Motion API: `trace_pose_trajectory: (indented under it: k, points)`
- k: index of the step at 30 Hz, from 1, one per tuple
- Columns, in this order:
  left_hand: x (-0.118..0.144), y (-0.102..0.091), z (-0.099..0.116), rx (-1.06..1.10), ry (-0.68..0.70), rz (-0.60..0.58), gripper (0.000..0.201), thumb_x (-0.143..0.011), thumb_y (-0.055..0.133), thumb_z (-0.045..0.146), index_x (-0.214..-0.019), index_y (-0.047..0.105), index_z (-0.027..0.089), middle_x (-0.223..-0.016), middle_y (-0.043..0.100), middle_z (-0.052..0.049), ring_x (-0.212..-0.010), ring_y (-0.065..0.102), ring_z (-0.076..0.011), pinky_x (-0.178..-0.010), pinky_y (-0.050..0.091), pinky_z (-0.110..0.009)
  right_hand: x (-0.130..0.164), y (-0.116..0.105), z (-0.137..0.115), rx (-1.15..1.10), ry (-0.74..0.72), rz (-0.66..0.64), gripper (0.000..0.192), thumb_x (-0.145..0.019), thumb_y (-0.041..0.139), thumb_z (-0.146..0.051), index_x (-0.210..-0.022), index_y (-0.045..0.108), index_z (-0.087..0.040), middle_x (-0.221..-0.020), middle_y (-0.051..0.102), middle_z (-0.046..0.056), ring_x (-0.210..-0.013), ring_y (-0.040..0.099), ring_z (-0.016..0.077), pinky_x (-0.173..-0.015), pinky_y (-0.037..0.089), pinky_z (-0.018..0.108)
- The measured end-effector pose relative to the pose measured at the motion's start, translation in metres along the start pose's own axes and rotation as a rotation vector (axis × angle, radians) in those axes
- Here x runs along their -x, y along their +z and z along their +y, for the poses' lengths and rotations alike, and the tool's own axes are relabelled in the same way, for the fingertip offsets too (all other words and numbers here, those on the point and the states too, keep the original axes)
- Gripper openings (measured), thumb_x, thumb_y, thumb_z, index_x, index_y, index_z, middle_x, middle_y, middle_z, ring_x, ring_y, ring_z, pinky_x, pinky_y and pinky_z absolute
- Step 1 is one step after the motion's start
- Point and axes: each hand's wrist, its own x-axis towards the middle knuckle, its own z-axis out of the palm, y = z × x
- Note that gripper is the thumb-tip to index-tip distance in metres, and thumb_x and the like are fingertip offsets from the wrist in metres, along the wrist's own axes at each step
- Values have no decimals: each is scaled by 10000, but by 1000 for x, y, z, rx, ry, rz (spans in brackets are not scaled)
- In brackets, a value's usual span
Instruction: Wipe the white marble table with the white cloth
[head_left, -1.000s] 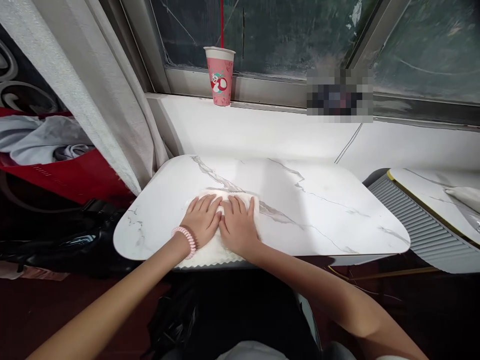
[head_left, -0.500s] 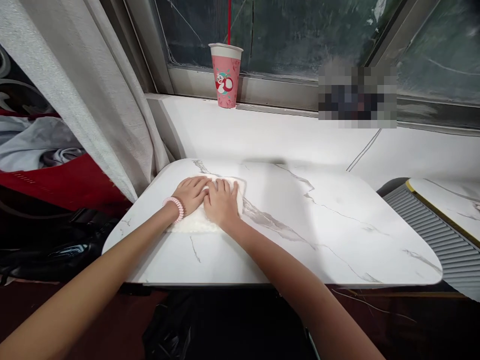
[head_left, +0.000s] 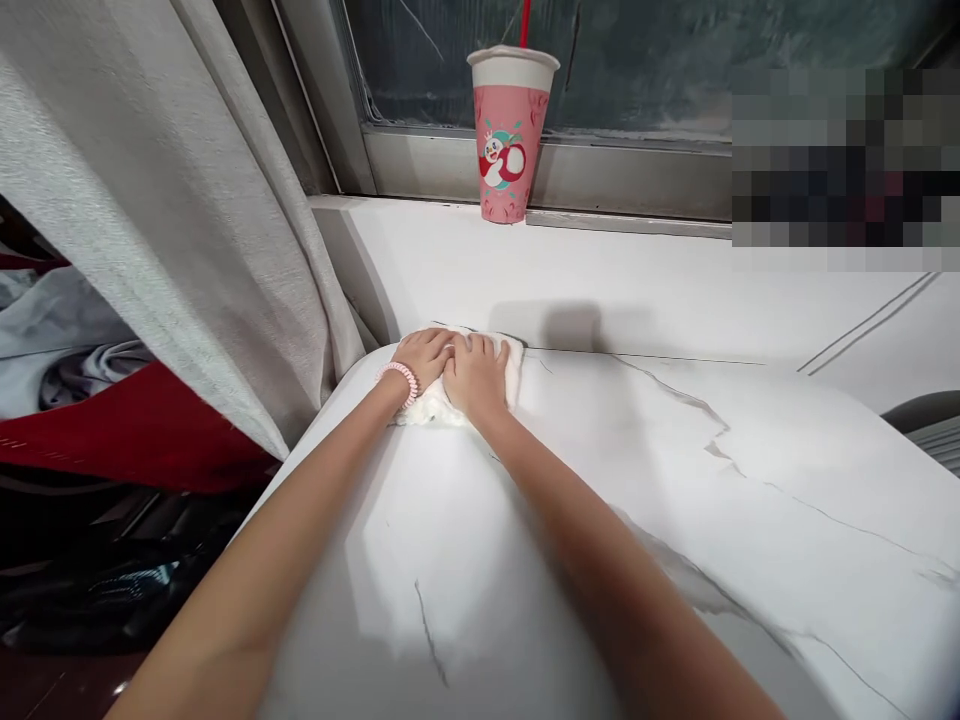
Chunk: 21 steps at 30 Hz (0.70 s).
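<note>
A white cloth (head_left: pixel 431 408) lies at the far left corner of the white marble-patterned table (head_left: pixel 675 520). My left hand (head_left: pixel 424 358), with a pink coil band on its wrist, presses flat on the cloth. My right hand (head_left: pixel 476 374) presses flat on it too, right beside the left, fingers together and pointing toward the wall. Both arms are stretched far forward. Most of the cloth is hidden under the hands.
A pink paper cup (head_left: pixel 508 135) with a red straw stands on the window sill (head_left: pixel 637 195) behind the table. A grey curtain (head_left: pixel 150 200) hangs at the left. Red and grey fabric (head_left: pixel 90 400) lies lower left.
Both hands have pushed the cloth across the table from the near edge to the far left corner. The view has moved closer to the wall and window.
</note>
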Motion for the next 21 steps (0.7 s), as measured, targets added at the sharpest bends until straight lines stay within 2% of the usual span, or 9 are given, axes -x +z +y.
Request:
trace_pose_trajectory:
  k: [6, 11, 16, 21]
  points:
    - [-21, 7, -20, -75, 15, -4, 393, -988, 301, 321, -1256, 574, 232, -1290, 620, -92, -1221, 539, -279, -1058, 407, -485, -29, 11, 6, -26, -37, -10, 279, -943, 416, -187, -1142, 611, -198, -1188, 641, 107, -1192, 503, 277, -1140, 210, 522]
    - [-17, 8, -22, -75, 51, 1, 395, -990, 297, 325, -1261, 569, 228, -1317, 606, -97, -1254, 520, -276, -1072, 394, -492, -28, 13, 10, -18, -65, -8, 293, -949, 401, -192, -1149, 615, -191, -1200, 643, 100, -1198, 503, 269, -1151, 202, 507]
    - [8, -1, -19, -33, -7, 29, 426, -983, 293, 310, -1316, 542, 217, -1371, 581, -92, -1292, 498, -259, -1115, 361, -473, -13, 10, 4, -39, -137, -39, 324, -960, 392, -202, -1216, 590, -183, -1280, 614, 108, -1229, 484, 258, -1168, 190, 513]
    - [60, -19, -23, -34, -4, 20, 447, -963, 306, 297, -1326, 546, 196, -1375, 582, -92, -1295, 497, -243, -1133, 346, -445, 29, 2, -25, -43, -200, -52, 360, -966, 402, -247, -1264, 571, -137, -1367, 548, 159, -1285, 435, 294, -1171, 169, 568]
